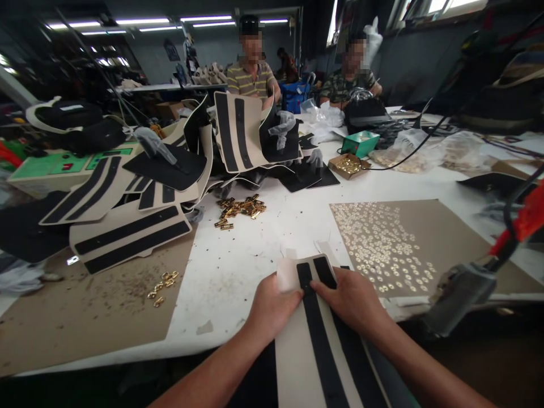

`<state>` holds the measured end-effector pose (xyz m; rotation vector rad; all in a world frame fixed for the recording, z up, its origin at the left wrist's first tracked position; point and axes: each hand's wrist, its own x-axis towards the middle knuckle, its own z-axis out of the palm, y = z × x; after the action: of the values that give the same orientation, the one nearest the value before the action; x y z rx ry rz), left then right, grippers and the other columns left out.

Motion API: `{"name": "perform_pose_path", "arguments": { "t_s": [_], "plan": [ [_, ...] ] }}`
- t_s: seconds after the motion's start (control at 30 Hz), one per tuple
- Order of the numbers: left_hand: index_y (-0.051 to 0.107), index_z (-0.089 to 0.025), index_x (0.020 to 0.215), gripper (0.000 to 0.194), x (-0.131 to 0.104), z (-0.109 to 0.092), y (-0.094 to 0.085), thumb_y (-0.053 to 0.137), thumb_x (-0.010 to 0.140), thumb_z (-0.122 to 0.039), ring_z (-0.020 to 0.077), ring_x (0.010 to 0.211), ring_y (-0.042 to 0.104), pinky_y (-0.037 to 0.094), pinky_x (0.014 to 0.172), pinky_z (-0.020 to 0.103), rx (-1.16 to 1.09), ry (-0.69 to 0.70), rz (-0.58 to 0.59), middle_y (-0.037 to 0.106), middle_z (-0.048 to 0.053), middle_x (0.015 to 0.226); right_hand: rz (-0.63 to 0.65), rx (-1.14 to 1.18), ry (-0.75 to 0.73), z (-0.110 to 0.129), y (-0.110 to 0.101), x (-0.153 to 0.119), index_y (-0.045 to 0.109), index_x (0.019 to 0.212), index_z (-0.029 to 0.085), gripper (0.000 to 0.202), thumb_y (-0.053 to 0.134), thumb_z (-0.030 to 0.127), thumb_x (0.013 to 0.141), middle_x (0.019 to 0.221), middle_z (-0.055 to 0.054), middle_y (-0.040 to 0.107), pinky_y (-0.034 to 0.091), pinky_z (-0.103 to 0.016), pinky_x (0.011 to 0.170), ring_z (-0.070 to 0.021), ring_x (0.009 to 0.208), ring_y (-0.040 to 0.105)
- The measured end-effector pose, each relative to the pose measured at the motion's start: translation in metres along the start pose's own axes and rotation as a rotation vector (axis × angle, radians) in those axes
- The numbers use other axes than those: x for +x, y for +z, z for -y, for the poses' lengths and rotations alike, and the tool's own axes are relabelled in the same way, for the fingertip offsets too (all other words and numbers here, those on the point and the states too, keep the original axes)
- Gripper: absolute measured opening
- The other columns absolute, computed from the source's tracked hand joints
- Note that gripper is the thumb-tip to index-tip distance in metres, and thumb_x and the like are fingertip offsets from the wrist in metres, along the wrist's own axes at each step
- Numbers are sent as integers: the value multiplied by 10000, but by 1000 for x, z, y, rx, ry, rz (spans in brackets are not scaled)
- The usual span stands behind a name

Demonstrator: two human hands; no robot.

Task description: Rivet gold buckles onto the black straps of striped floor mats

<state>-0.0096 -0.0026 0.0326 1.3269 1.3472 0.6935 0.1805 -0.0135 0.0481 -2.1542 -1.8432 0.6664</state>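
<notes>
Striped beige panel point(292, 362) lies nearest; my left hand point(272, 306) and right hand point(356, 297) pinch its far end. On black item point(79, 118), white mark point(73, 107) is too blurred to read.

Forearms point(216, 365) angled inward; left hand point(272, 306) and right hand point(357, 294) close together, thumbs point(319, 289) pointing toward each other.

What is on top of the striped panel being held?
Two black strips run along the striped panel; the left hand and right hand have thumbs at one strip. Whatever lies directly beneath the panel is covered.
</notes>
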Motion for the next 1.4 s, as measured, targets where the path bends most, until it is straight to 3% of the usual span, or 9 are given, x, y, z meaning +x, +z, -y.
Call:
{"name": "perform_pose_path", "arguments": {
  "t_s": [0.63, 0.87, 0.93, 1.0, 1.1, 1.17, 1.23, 1.3, 1.4],
  "plan": [
    [765, -188, 974, 210, 2, -7, 1, 672, 786, -193, 256, 798, 745, 554, 666, 286, -79, -9, -9, 804, 27, 846, -10, 15, 35, 1, 5, 4, 774, 875, 241, 261, 647, 468, 895, 846, -84, 803, 461, -354, 691, -332, 857, 753],
    [722, -214, 1064, 278, 3, -6, 1, 639, 804, -164, 266, 922, 743, 573, 814, 338, 6, 20, 1, 796, 40, 988, -19, -64, 23, -2, 12, 4, 753, 942, 248, 305, 595, 507, 917, 906, -94, 804, 473, -384, 715, -368, 896, 750],
    [674, -212, 1190, 400, 4, -2, 2, 668, 792, -170, 292, 998, 730, 568, 899, 392, 72, 42, -56, 778, 71, 1072, -26, -77, 25, -3, 14, 4, 752, 938, 242, 305, 599, 506, 913, 896, -99, 803, 467, -380, 702, -366, 880, 749],
    [565, -217, 1374, 641, 4, 3, 3, 720, 753, -176, 336, 1154, 675, 534, 1005, 474, 204, 119, -180, 713, 116, 1254, -37, -81, 16, -4, 15, 4, 754, 941, 236, 308, 604, 504, 910, 895, -105, 802, 459, -372, 692, -357, 868, 748],
    [396, -234, 1533, 894, 5, 5, 3, 764, 721, -162, 363, 1409, 480, 435, 1143, 560, 465, 362, -332, 510, 147, 1530, -53, -81, -3, -5, 17, 5, 757, 950, 230, 308, 610, 498, 910, 901, -111, 800, 452, -363, 699, -346, 868, 743],
    [466, -228, 1491, 791, 6, 3, 3, 733, 753, -130, 353, 1463, 417, 362, 1203, 586, 607, 539, -295, 485, 130, 1565, -51, -69, -8, -6, 16, 5, 759, 975, 234, 298, 607, 482, 916, 919, -107, 800, 452, -357, 714, -338, 883, 743],
    [629, -224, 1327, 547, 7, 2, 4, 692, 794, -117, 339, 1394, 509, 381, 1198, 580, 679, 638, -189, 604, 107, 1459, -38, -41, -1, -4, 15, 5, 762, 997, 241, 273, 607, 452, 919, 932, -99, 801, 450, -347, 721, -326, 899, 744],
    [722, -230, 1147, 338, 9, 4, 7, 680, 823, -142, 324, 1269, 617, 465, 1135, 556, 682, 651, -137, 702, 87, 1312, -28, -4, 3, 0, 12, 6, 764, 1005, 244, 245, 616, 418, 916, 934, -89, 801, 445, -329, 717, -304, 903, 744],
    [741, -236, 1073, 243, 14, 15, 11, 712, 835, -204, 328, 1205, 654, 520, 1067, 548, 624, 641, -193, 725, 85, 1258, -37, 38, 9, 5, 7, 7, 759, 989, 232, 219, 645, 392, 892, 923, -81, 796, 445, -307, 718, -276, 888, 735]
  ]
}}
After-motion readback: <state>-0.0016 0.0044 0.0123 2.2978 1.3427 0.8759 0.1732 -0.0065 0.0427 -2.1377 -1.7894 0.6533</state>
